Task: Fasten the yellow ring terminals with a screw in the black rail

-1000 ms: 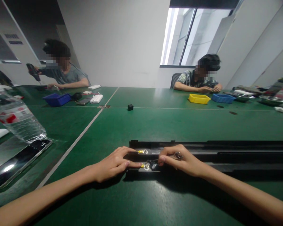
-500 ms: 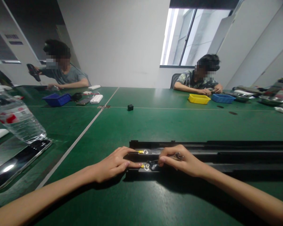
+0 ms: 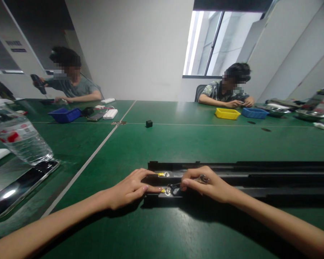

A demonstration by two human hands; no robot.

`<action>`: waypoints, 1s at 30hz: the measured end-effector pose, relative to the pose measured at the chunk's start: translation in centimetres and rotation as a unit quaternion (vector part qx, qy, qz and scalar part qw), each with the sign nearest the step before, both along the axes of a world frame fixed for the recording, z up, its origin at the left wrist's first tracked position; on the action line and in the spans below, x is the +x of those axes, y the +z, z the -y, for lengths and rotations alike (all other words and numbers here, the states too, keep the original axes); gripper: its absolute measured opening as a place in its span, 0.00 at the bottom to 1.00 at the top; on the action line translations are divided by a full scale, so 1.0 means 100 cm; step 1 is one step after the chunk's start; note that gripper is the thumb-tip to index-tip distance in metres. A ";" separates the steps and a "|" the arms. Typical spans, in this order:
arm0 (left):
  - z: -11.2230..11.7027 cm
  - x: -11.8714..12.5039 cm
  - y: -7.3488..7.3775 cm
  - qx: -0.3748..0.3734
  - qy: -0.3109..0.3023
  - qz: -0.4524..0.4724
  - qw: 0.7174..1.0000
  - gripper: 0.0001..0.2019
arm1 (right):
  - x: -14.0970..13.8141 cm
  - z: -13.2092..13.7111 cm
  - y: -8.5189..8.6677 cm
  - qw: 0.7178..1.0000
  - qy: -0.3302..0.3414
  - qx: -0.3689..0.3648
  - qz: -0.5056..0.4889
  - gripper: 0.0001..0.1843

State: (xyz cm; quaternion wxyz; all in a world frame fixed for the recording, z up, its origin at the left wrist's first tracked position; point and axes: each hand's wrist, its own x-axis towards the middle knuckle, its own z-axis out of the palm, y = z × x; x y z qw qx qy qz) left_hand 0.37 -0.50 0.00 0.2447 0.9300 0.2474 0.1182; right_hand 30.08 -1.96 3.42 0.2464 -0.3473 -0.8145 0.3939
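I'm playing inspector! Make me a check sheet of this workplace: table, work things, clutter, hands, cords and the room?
Surface: green table, pale lines across it.
Job's things: long black frame; two metal rings with yellow ends at its left end; metal tool.
Clutter: bottle, phone, black cube, yellow tray.
Hands: left hand has two fingers at the yellow ends; right hand grips the metal tool.
Cords: thin cord near a white box; frame wiring too unclear to tell.
Surroundings: two people sitting across; window; pale wall.
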 end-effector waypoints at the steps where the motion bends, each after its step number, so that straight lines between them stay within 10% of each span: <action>1: 0.000 0.000 0.000 0.000 -0.001 0.000 1.000 0.30 | 0.000 0.000 0.000 1.000 0.001 0.001 0.000 0.20; 30: 0.000 0.000 -0.002 0.002 -0.001 0.002 1.000 0.30 | 0.000 0.001 0.002 1.000 0.000 0.001 -0.004 0.17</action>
